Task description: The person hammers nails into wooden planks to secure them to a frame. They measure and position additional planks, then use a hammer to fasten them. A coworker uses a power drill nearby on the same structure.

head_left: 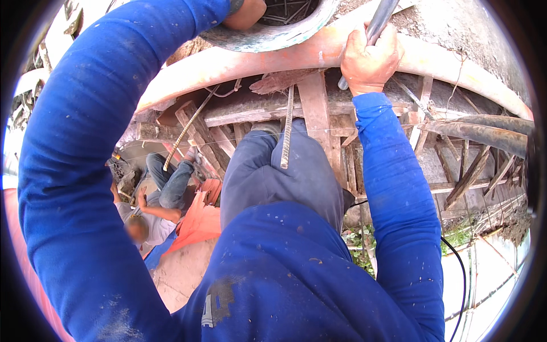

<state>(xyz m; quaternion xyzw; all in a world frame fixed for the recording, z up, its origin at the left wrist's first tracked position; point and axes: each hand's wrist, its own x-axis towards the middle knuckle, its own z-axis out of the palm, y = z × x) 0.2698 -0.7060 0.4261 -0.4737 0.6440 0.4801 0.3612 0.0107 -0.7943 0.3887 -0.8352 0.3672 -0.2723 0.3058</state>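
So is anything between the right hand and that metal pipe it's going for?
No. The right hand is already wrapped around the metal pipe, resting against the orange curved rim. Nothing visible sits between them.

Wooden braces (319,108) and rebar (286,128) crowding, seemingly, space below rim (273,57)

Both arms, in blue sleeves flecked with pale spatter, reach up and forward from the lower edge of the view. The left arm sweeps in a broad arc up the left side, and only the heel of the left hand (245,12) shows at the top edge (its fingers are out of sight, so its grip cannot be told). The right arm rises straight, the right hand (370,60) closed in a tight fist, knuckles toward the camera.
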